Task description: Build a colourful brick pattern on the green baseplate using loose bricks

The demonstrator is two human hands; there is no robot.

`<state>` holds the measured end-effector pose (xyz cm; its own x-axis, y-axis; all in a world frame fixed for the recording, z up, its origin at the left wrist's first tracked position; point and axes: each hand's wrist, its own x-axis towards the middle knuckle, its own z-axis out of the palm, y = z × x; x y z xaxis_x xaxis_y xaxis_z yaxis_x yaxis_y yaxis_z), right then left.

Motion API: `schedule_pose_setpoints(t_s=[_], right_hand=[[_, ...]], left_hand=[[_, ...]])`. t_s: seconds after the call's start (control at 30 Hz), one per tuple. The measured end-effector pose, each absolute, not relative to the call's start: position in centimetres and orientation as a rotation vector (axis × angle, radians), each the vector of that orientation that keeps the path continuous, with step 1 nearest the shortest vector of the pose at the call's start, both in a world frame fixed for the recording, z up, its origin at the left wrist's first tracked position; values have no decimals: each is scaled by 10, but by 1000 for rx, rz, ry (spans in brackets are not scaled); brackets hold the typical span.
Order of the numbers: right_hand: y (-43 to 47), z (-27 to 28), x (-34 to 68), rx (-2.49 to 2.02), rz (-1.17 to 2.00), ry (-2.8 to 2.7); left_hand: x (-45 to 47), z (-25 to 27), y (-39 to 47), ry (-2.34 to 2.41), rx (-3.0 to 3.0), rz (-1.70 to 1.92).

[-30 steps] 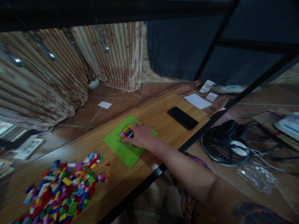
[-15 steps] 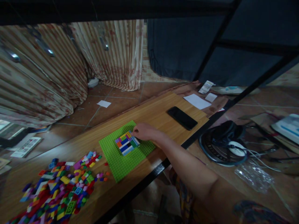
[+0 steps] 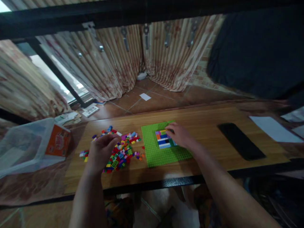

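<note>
Wooden table (image 3: 204, 123) under both hands' fingers. Clear plastic bin (image 3: 26, 148), left of the left fingers. Green baseplate (image 3: 152, 158) below the right fingers, studs bare on its left and near sides. Loose brick pile (image 3: 123, 155) beside and right of the left fingertips, unsorted, mixed colours. Phone (image 3: 239, 141) well right of the right fingers. Right hand (image 3: 179, 134): fingers bent at the block's far right corner, seemingly touching; can't tell if clamped on a brick. Left hand (image 3: 101, 150): thumb and index near together over the pile's edge; can't tell if holding anything. Brick block (image 3: 163, 142) on the baseplate, just left of and nearer than the right fingertips; coloured rows set, right side partly covered. Looks part-built: dark middle spot maybe a gap, many bricks unused; amount left unclear.
</note>
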<state>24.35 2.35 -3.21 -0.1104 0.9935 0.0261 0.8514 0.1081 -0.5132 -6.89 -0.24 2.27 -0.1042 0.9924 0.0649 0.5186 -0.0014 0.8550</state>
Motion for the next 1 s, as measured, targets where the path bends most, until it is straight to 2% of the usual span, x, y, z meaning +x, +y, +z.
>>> schedule_pose_setpoints(t_s=[0.47, 1.0], right_hand=[[19, -37, 248, -1651, 620, -2140], [17, -40, 242, -1555, 657, -2112]], left_hand=[[-52, -1, 1, 1827, 2048, 498], [-16, -25, 34, 1968, 2392, 344]])
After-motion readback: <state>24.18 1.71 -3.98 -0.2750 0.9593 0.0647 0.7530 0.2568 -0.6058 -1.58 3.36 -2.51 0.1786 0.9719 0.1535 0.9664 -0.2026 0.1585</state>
